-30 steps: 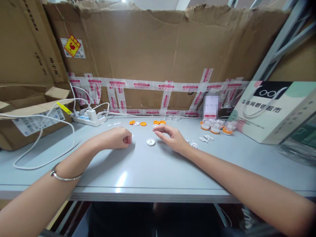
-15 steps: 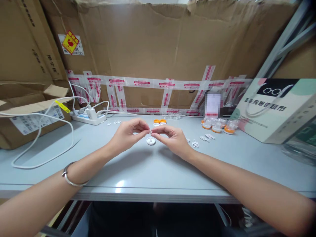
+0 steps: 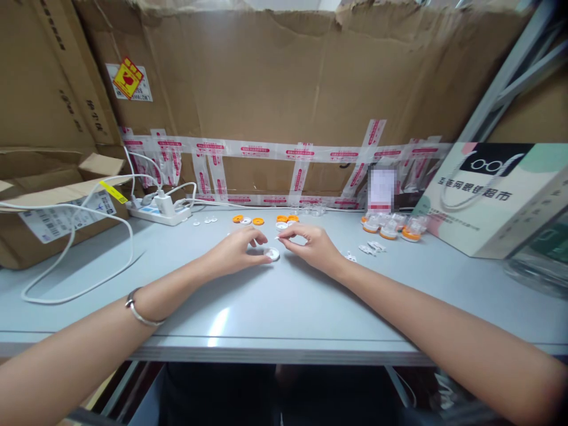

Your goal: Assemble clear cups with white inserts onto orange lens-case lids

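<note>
My left hand [image 3: 242,251] is low over the grey table, thumb and fingers apart, the thumb at the left edge of a round white disc [image 3: 273,254]. Just right of and above the disc, my right hand [image 3: 310,245] pinches a tiny white part [image 3: 278,238] between thumb and forefinger. Behind the hands lie orange rings [image 3: 258,222] and white rings [image 3: 281,225]. Flat white pieces [image 3: 373,248] rest to the right of my right hand, and one more is partly hidden by its wrist.
Clear and orange round parts [image 3: 389,229] stand at the back right, beside a paper bag [image 3: 483,201]. At the left are an open carton [image 3: 57,207], a white power strip [image 3: 162,214], looped cable and small white pieces [image 3: 208,221]. Large cardboard stands behind.
My hands have come apart; my left hand has opened and dropped down to the white disc. The tiny part stays in my right fingers. Orange rings behind my left hand are now visible.
</note>
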### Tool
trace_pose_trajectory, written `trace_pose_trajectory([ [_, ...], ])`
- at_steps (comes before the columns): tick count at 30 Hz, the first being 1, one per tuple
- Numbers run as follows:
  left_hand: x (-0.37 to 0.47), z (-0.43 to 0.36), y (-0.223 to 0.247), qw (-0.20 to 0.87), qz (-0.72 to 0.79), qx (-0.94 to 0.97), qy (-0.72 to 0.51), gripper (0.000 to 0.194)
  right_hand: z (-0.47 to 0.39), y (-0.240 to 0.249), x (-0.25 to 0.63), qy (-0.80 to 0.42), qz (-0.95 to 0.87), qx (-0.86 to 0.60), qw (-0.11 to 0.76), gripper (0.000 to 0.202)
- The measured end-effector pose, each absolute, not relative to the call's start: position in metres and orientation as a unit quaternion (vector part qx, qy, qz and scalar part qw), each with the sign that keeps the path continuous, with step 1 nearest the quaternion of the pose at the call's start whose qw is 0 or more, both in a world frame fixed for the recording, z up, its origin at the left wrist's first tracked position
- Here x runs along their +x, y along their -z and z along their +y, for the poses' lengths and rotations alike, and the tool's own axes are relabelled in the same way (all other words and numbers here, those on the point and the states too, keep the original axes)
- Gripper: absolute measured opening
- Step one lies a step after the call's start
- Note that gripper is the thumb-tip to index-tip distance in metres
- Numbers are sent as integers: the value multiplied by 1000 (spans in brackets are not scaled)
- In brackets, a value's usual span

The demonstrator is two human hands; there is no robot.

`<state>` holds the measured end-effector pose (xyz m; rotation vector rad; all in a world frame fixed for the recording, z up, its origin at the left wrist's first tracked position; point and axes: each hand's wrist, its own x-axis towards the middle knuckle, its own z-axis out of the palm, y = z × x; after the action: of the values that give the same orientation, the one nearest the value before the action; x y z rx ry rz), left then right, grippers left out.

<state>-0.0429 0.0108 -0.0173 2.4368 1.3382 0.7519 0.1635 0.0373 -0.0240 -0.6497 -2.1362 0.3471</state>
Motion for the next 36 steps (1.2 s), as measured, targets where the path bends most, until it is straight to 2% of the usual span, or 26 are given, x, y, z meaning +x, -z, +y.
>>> trace_pose_trajectory([
  [4, -37, 15, 23, 145, 462, 843, -235, 41, 46, 25, 169, -58, -899, -233, 366, 11],
  [9, -36, 18, 22, 172, 452, 845, -230, 31, 49, 25, 169, 17, -933, -169, 316, 12],
  [15, -37, 20, 22, 221, 446, 835, -233, 31, 50, 27, 169, 94, -942, -149, 286, 14],
  [24, -41, 22, 24, 227, 432, 841, -232, 31, 53, 33, 168, 150, -942, -137, 267, 15],
  [36, -41, 23, 25, 225, 424, 846, -231, 33, 49, 29, 168, 150, -952, -140, 228, 18],
])
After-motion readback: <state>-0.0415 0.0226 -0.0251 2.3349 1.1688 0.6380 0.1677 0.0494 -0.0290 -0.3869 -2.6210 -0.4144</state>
